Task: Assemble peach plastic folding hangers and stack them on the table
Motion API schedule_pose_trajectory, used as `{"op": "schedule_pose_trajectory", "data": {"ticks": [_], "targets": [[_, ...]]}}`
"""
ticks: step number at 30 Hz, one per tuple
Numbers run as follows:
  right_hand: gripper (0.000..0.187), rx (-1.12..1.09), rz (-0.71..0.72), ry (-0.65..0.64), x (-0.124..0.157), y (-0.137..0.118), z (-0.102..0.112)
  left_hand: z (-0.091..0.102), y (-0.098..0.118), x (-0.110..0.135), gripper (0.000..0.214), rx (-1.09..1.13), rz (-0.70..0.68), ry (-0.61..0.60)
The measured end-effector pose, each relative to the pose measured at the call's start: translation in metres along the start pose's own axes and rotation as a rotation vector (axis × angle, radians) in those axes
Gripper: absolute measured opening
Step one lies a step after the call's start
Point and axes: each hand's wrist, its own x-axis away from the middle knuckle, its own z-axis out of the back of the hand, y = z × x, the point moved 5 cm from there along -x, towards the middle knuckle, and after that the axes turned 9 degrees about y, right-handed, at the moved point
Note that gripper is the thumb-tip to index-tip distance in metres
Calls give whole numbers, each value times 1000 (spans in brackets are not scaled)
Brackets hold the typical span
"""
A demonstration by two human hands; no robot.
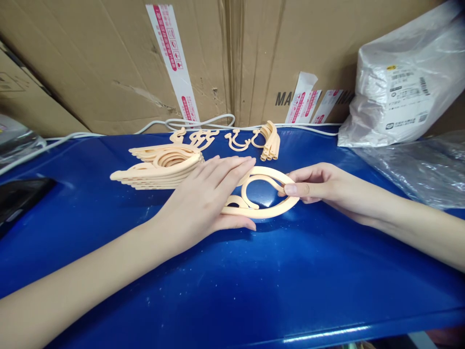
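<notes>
A pale orange plastic hanger piece (pixel 279 209), oval with a curled hook shape inside, is held level above the blue table between both hands. My right hand (pixel 319 183) pinches its right end between thumb and fingers. Across its left part lies my left hand (pixel 203 198), fingers along the upper side and thumb along the lower edge; that end is hidden under the palm. Just left of my left hand sits a stack of matching hanger pieces (pixel 152 177). Behind them lie loose curved hooks (pixel 198 138), a separate hook (pixel 238 141) and a bundle of curved pieces (pixel 269 143).
Large cardboard boxes (pixel 119 58) stand along the back of the blue table (pixel 232 291). A white cable (pixel 145 128) runs before them. A plastic-wrapped parcel (pixel 403 87) and clear plastic film (pixel 421 167) are at right; a black device (pixel 22 198) lies at left.
</notes>
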Motion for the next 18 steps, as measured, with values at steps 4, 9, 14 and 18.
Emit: {"op": "schedule_pose_trajectory", "data": {"ticks": [4, 9, 14, 18], "targets": [[26, -6, 8, 5, 0, 0, 0, 0, 0, 0, 85, -10, -12, -5], [25, 16, 12, 17, 0, 2, 2, -1, 0, 1, 85, -23, -22, -11], [27, 12, 12, 4, 0, 2, 2, -5, 1, 2, 89, -47, -40, -59], [24, 11, 11, -3, 0, 2, 1, -6, 2, 3, 91, -62, -52, -61]]}}
